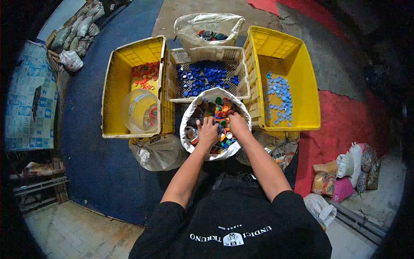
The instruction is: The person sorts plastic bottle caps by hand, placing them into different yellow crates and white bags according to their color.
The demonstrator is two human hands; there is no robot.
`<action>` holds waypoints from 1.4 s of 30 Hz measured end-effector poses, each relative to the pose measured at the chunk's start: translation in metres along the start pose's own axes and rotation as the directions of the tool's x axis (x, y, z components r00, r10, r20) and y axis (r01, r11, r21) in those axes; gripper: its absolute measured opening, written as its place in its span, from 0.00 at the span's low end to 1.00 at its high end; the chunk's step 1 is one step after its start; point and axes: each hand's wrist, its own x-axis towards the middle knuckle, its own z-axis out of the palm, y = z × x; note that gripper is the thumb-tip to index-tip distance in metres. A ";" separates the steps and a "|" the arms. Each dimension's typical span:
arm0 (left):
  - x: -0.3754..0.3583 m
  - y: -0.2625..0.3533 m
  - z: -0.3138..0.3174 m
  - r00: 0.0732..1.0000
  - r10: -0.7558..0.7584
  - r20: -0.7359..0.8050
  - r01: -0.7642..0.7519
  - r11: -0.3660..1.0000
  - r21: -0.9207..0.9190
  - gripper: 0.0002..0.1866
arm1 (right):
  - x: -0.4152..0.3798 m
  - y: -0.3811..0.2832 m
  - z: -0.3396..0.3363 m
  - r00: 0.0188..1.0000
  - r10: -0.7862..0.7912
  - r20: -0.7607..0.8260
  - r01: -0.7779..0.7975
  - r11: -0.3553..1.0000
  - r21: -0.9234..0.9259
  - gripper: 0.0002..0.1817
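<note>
A white sack (186, 118) with a rolled rim stands right in front of me, full of mixed coloured bottle caps (224, 113). My left hand (208, 131) reaches into it, fingers apart, resting on the caps near the middle. My right hand (238, 125) is in the sack's right side beside orange and red caps. Its fingers curl down and are partly hidden, so I cannot make out whether a cap is in them. Just beyond the sack, a white perforated crate (248, 86) holds many dark blue caps (202, 75).
At left, a yellow crate (113, 93) holds red caps (146, 75) and a clear plastic tub (133, 110). The right yellow crate (304, 86) holds light blue caps (280, 97). A white bag (183, 28) with dark caps stands behind. Filled sacks (345, 168) lie at right.
</note>
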 end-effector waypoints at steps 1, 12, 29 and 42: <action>-0.002 0.001 -0.013 1.000 -0.002 0.000 0.002 1.000 0.001 0.24 | -0.001 0.001 0.002 1.000 -0.002 0.000 0.002 1.000 0.001 0.13; -0.050 -0.025 -0.050 0.888 -0.338 0.313 0.225 -0.273 -0.935 0.19 | -0.039 -0.020 -0.040 0.967 0.240 -0.086 -0.120 0.728 0.675 0.15; -0.063 -0.008 -0.061 0.848 -0.014 0.529 0.113 -0.972 -0.206 0.15 | -0.028 -0.004 -0.032 0.998 0.020 -0.065 0.008 0.916 0.402 0.13; -0.089 -0.012 -0.073 0.830 -0.076 0.552 0.101 -0.954 -0.283 0.19 | 0.001 -0.012 0.001 0.981 0.092 0.170 -0.034 0.948 -0.317 0.09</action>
